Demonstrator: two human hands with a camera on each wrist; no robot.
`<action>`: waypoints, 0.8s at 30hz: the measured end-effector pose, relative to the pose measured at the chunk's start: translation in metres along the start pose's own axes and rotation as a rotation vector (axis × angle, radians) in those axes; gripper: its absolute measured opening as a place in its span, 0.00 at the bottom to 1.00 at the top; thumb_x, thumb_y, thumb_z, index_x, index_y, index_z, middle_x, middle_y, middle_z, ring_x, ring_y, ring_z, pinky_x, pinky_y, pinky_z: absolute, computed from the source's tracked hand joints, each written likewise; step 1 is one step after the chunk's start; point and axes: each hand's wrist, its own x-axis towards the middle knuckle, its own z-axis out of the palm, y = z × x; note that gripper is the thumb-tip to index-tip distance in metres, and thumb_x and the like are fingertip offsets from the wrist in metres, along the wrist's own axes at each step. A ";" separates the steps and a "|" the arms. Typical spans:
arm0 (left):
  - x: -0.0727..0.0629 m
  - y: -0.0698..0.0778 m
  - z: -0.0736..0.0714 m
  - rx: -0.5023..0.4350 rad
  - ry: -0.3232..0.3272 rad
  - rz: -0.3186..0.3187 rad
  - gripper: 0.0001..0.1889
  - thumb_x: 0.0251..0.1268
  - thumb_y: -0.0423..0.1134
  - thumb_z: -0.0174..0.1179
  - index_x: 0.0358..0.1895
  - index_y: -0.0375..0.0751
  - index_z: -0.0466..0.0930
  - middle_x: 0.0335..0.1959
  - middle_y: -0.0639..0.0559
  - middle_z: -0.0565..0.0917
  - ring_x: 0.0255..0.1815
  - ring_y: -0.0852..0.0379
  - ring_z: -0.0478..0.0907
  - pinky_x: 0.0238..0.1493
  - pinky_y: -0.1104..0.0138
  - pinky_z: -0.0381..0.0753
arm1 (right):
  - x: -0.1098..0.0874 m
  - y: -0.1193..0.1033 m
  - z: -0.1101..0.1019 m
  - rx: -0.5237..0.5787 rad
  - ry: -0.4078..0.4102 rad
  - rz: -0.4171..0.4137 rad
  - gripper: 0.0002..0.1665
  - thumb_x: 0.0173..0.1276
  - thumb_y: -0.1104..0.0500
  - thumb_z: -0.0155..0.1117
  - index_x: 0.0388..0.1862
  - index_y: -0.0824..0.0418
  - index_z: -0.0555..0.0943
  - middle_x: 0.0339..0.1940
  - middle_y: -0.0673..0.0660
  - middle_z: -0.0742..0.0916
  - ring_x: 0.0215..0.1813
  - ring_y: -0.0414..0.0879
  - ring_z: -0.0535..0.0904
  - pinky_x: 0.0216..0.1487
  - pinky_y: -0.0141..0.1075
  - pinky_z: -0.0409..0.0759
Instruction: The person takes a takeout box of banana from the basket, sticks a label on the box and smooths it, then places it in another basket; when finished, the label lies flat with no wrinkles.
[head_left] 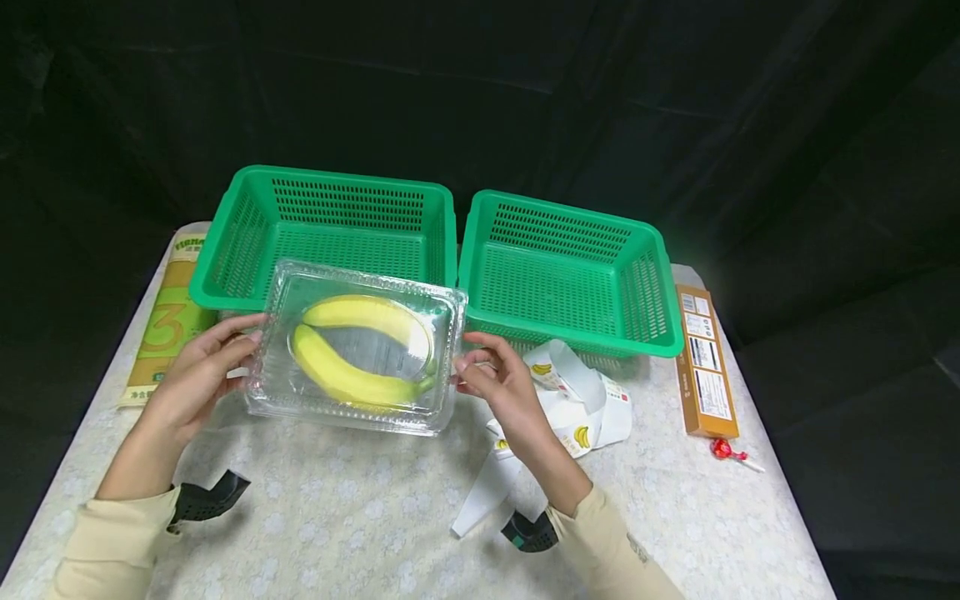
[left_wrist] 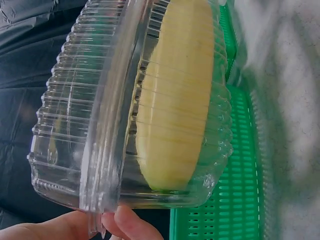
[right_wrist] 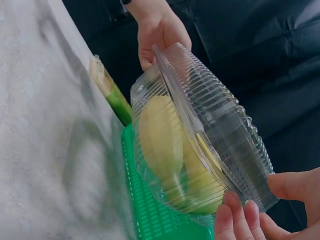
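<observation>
A clear plastic clamshell container (head_left: 446,350) with its lid down is held up over the table, tilted so its top faces the head camera. Inside it lie two yellow bananas, an upper banana (head_left: 360,310) and a lower banana (head_left: 337,379). My left hand (head_left: 191,375) grips the left side; the left wrist view shows thumb and fingers (left_wrist: 132,225) pinching the rim's corner. On the opposite side my right hand (head_left: 506,392) holds the container with its thumb on one face and fingertips (right_wrist: 240,215) near the rim.
Behind the container stand a left green basket (head_left: 345,183) and a right green basket (head_left: 562,208). A white strip with banana prints (head_left: 570,408) lies crumpled beside the right hand. At left is a yellow-green package (head_left: 161,342); at right, an orange box (head_left: 705,367) and a red lollipop (head_left: 722,449).
</observation>
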 end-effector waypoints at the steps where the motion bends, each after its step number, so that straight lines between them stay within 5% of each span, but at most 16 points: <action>1: 0.000 -0.001 0.000 0.002 0.000 0.003 0.11 0.78 0.43 0.53 0.55 0.67 0.75 0.36 0.66 0.76 0.36 0.68 0.74 0.35 0.72 0.77 | 0.000 0.001 0.000 0.005 0.000 0.005 0.26 0.75 0.61 0.60 0.69 0.58 0.70 0.42 0.49 0.79 0.43 0.40 0.84 0.55 0.41 0.84; 11: 0.000 -0.006 0.002 0.061 0.031 -0.012 0.09 0.78 0.46 0.53 0.53 0.69 0.74 0.37 0.69 0.76 0.38 0.70 0.75 0.39 0.71 0.74 | -0.004 0.008 0.001 0.043 -0.010 0.020 0.25 0.75 0.62 0.59 0.69 0.60 0.69 0.40 0.47 0.80 0.42 0.40 0.85 0.54 0.40 0.84; 24: -0.003 -0.012 0.007 0.028 0.036 -0.024 0.09 0.78 0.46 0.54 0.52 0.69 0.75 0.39 0.69 0.76 0.40 0.70 0.73 0.40 0.73 0.78 | -0.006 0.020 -0.001 0.071 0.000 0.065 0.24 0.75 0.63 0.59 0.67 0.60 0.69 0.36 0.45 0.82 0.40 0.38 0.86 0.51 0.37 0.84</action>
